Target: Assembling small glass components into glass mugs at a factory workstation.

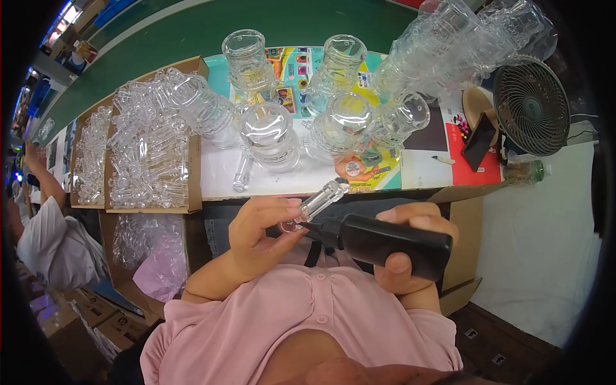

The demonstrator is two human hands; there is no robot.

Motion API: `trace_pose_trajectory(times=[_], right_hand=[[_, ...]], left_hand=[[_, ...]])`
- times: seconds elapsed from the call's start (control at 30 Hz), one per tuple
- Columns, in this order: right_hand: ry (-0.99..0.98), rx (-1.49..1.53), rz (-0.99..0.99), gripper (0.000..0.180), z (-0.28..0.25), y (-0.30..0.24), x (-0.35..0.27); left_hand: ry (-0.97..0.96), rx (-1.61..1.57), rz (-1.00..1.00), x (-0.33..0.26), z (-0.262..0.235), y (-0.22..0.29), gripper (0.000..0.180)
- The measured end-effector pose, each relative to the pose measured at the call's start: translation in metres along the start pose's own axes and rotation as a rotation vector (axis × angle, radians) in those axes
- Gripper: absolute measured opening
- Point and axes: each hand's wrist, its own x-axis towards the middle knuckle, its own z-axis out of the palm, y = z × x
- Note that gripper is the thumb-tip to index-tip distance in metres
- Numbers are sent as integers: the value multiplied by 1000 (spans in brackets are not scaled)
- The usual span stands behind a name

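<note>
Between the fingers of my left hand is a small clear tube-shaped piece, tilted up to the right. My right hand is wrapped round a black squeeze bottle lying nearly level. Its thin nozzle points left and meets the lower end of the clear piece; whether it touches cannot be told. Beyond my hands, several clear ribbed jar-like vessels stand on the table, among them a near one and another. One more clear vessel leans at the cardboard box. A loose clear tube lies beside the near vessel.
A cardboard box full of clear tubes stands at the left. Bagged clear vessels are piled at the back right. A round fan, a dark phone and a green bottle sit to the right. Another person works far left.
</note>
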Motion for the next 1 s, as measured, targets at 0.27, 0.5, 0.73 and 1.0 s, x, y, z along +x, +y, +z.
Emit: trace_pose_trajectory(times=[0.27,0.5,0.73,1.0], right_hand=[[-21,0,-280,48,10,9,-14],[78,53,-426,47,22,14,-15],[104,200,71,46,9,-14,-17],[72,157,-223,43,16,11,-17]], left_hand=[[-19,58,-39,4,-2,2,41],[-46,-522,-363,-2,1,-2,39],[-130,-829,-473,0,0,-3,38],[-106,-857,-525,1,2,-2,37]])
